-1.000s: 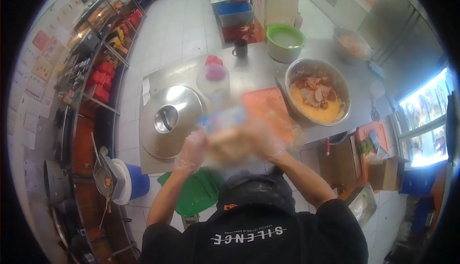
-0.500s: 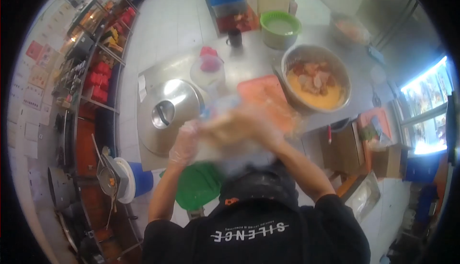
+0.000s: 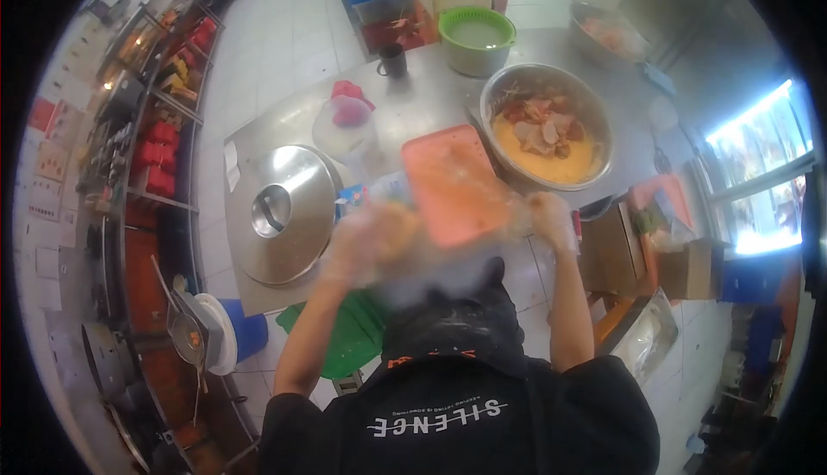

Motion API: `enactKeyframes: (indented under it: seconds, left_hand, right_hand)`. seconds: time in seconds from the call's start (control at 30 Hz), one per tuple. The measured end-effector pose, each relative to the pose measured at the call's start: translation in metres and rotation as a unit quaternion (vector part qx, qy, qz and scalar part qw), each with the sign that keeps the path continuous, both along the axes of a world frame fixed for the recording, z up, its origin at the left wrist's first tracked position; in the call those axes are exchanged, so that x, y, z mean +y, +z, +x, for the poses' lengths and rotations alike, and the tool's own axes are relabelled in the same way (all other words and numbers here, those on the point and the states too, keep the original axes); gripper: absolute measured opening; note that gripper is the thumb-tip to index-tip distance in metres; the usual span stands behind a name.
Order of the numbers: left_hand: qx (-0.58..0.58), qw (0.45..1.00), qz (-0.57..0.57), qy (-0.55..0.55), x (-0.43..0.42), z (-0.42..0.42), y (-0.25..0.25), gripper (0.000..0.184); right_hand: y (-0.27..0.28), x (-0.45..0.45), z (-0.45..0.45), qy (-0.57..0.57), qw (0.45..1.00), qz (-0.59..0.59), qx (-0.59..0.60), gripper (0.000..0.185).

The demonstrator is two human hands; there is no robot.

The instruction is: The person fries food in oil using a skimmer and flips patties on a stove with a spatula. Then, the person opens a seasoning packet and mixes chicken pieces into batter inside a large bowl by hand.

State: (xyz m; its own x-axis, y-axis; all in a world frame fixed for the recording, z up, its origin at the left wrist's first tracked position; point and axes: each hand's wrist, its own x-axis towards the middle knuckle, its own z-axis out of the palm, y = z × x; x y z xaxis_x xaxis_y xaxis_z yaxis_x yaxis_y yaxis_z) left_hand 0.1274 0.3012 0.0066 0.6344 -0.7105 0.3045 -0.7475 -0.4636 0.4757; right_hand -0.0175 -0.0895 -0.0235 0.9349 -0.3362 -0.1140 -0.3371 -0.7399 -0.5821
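Note:
My left hand (image 3: 357, 238), in a clear glove and blurred, is closed around a pale tan item (image 3: 396, 227) in front of the steel lid. Behind it lies a blue-and-white package (image 3: 372, 191). My right hand (image 3: 553, 218), also gloved, is by the lower right of a pink-orange tray (image 3: 452, 184); its fingers look bent together, and what they hold is too blurred to make out. Beyond the tray stands a steel bowl (image 3: 605, 158) with meat pieces (image 3: 547, 126) in yellow liquid (image 3: 543, 159).
On the steel table (image 3: 422, 92) are a large lid (image 3: 297, 255), a bag with something pink (image 3: 345, 126), a dark mug (image 3: 392, 62), a green strainer (image 3: 475, 31) and another bowl (image 3: 603, 31). A green lid or stool (image 3: 353, 337) and blue bucket (image 3: 250, 329) stand below.
My right hand has moved right, away from my left hand and the tan item, to the tray's far side. More of the tray shows. The whole view has shifted slightly.

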Motion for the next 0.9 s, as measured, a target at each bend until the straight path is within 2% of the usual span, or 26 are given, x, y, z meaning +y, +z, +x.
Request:
enactKeyframes:
  seconds: [0.07, 0.13, 0.17, 0.23, 0.27, 0.3, 0.33, 0.37, 0.47, 0.53, 0.63, 0.77, 0.83, 0.9]
  left_hand:
    - [-0.005, 0.999, 0.040, 0.029, 0.007, 0.014, -0.041, 0.018]
    - [0.073, 0.991, 0.029, 0.108, -0.008, 0.018, -0.013, 0.013]
    - [0.068, 0.993, 0.029, 0.096, -0.009, 0.012, -0.008, 0.013]
    - [-0.047, 0.995, 0.075, 0.049, -0.007, 0.003, -0.003, 0.013]
    - [-0.047, 0.995, 0.078, 0.045, -0.011, 0.004, 0.005, 0.013]
    - [-0.033, 0.997, 0.039, 0.056, -0.013, 0.002, 0.015, 0.013]
    - [-0.022, 0.998, 0.002, 0.065, -0.017, 0.004, 0.023, 0.013]
    - [-0.022, 0.998, 0.008, 0.062, -0.022, 0.004, 0.028, 0.013]
    - [0.024, 0.999, 0.022, 0.028, -0.032, -0.005, 0.030, 0.012]
    - [0.052, 0.990, -0.004, 0.133, -0.034, 0.004, 0.032, 0.011]
    - [0.035, 0.996, -0.015, 0.083, -0.035, 0.001, 0.029, 0.013]
    - [0.059, 0.989, 0.002, 0.138, -0.018, 0.009, 0.017, 0.014]
    - [0.065, 0.984, -0.039, 0.163, -0.016, 0.009, 0.012, 0.016]
    - [0.041, 0.986, 0.002, 0.161, -0.011, 0.011, 0.009, 0.017]
  right_hand:
    - [-0.070, -0.044, 0.006, -0.105, 0.990, 0.047, 0.081, 0.038]
    - [-0.180, -0.067, 0.019, -0.042, 0.993, 0.025, -0.104, 0.042]
    - [-0.233, -0.079, 0.026, -0.005, 0.982, 0.005, -0.187, 0.045]
    - [-0.231, -0.058, 0.038, 0.097, 0.948, -0.179, -0.244, 0.045]
    - [-0.230, -0.046, 0.044, 0.132, 0.912, -0.271, -0.279, 0.045]
    - [-0.202, -0.033, 0.050, -0.008, 0.985, -0.093, -0.148, 0.039]
    - [-0.167, -0.018, 0.057, -0.186, 0.980, 0.057, -0.030, 0.036]
    - [-0.159, -0.011, 0.066, -0.235, 0.968, 0.079, 0.029, 0.035]
    - [-0.157, -0.003, 0.080, -0.213, 0.972, 0.060, 0.082, 0.033]
    - [-0.152, -0.009, 0.084, -0.173, 0.977, 0.069, 0.107, 0.033]
    - [-0.146, -0.027, 0.075, -0.109, 0.979, 0.102, 0.142, 0.035]
    - [-0.130, -0.053, 0.049, -0.060, 0.973, 0.156, 0.161, 0.039]
    - [-0.121, -0.062, 0.029, -0.050, 0.967, 0.187, 0.166, 0.042]
    - [-0.110, -0.062, 0.008, -0.046, 0.965, 0.205, 0.156, 0.046]
